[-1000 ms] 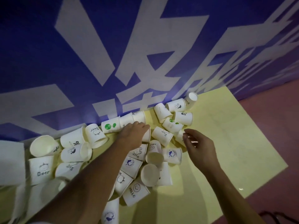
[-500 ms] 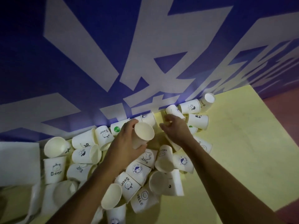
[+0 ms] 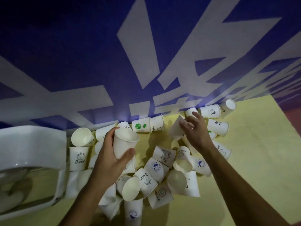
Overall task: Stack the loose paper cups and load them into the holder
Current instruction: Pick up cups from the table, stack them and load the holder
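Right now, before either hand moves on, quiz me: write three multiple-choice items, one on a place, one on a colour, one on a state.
1. Where does the cup with the green print lie?
A. On its side against the blue wall
B. On the floor
C. Inside the holder

2. What colour is the tabletop?
A. Red
B. Pale yellow
C. Black

3. What is the left hand doing?
A. Lying flat and empty
B. Gripping a white cup
C. Curled, holding nothing

Key: 1 A, it lies at the wall's foot. 2 B, bare yellow shows to the right of the cups. 3 B, fingers and thumb wrap the cup's side.
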`<state>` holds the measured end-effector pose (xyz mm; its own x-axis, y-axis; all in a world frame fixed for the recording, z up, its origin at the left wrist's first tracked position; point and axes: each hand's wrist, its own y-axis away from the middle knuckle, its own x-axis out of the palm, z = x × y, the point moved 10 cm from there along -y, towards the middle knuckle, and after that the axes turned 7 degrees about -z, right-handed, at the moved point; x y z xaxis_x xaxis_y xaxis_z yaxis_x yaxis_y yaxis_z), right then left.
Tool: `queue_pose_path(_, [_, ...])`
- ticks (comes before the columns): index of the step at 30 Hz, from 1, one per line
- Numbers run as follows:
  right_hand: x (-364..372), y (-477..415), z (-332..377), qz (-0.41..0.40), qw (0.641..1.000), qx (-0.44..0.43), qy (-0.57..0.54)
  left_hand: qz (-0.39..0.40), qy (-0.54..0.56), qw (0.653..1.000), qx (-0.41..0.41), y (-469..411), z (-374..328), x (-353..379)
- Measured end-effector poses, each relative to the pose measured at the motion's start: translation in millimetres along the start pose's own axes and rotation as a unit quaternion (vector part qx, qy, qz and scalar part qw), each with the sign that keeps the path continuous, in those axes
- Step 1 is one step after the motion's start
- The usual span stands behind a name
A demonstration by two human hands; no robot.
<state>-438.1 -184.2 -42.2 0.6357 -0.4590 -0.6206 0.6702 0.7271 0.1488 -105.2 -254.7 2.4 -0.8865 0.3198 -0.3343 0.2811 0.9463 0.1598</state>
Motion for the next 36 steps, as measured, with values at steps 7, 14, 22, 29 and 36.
queue_pose_path(7, [-21, 97, 86, 0.009, 0.990, 0.007, -0.144, -0.023, 0.090, 0.995, 0.030, 35, -18, -57])
queue_pose_path(14, [52, 216, 168, 0.057, 0.970, -0.026, -0.234, -0.053, 0.137, 0.988, 0.046, 89, 12, -167])
queue_pose_path(22, [166, 324, 235, 0.077, 0.969, -0.117, -0.202, -0.068, 0.040, 0.996, 0.027, 150, 86, -308])
queue_pose_path(29, [230, 363, 262, 0.092, 0.972, -0.141, -0.163, -0.084, 0.019, 0.995, 0.042, 161, 113, -357])
queue_pose_path(36, [238, 360, 255, 0.078, 0.974, -0.178, -0.119, -0.079, -0.015, 0.995, 0.058, 128, 118, -326])
